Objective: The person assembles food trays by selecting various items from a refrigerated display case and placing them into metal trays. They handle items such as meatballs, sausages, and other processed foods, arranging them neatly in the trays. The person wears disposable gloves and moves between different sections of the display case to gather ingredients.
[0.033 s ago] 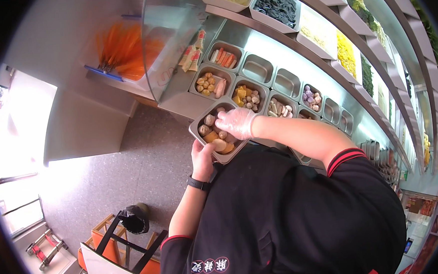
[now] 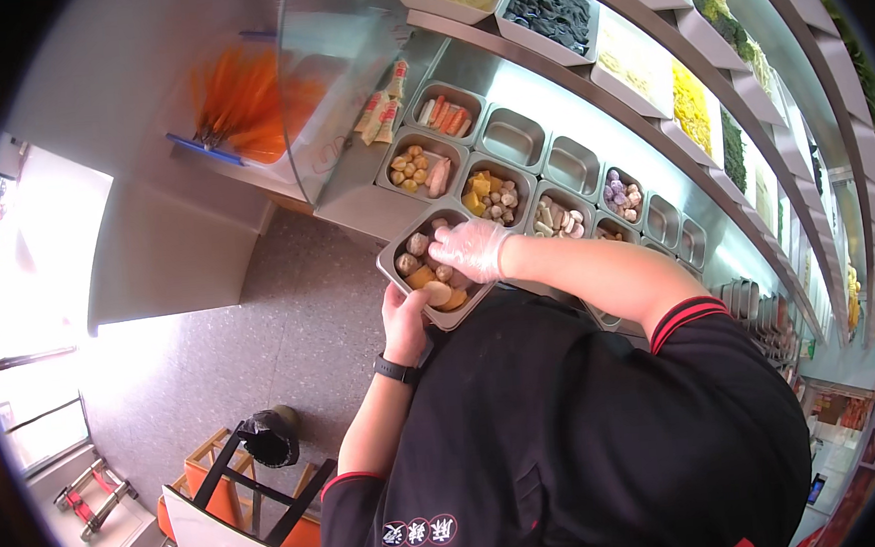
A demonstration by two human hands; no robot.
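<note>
My bare left hand [image 2: 404,324] grips the near-left rim of a metal pan [image 2: 394,268], thumb over the edge and fingers beneath. Inside the tilted pan lie several brownish balls [image 2: 417,244] and flat yellow-orange pieces [image 2: 453,299]. My right hand [image 2: 472,248], in a clear plastic glove, reaches in from the right. Its fingers are bent together among the balls; whatever they pinch is hidden. Just beyond stand a pan of yellow cubes and small balls [image 2: 495,197] and a pan with round yellowish balls and pink pieces [image 2: 419,164].
More metal pans sit in rows, holding red-and-white sticks [image 2: 445,116], sliced pieces [image 2: 557,216] and purple-pink balls [image 2: 622,195]. Shelves of white trays [image 2: 554,16] curve along the right. A clear partition [image 2: 297,112] and a tub of orange strips [image 2: 247,105] stand at left.
</note>
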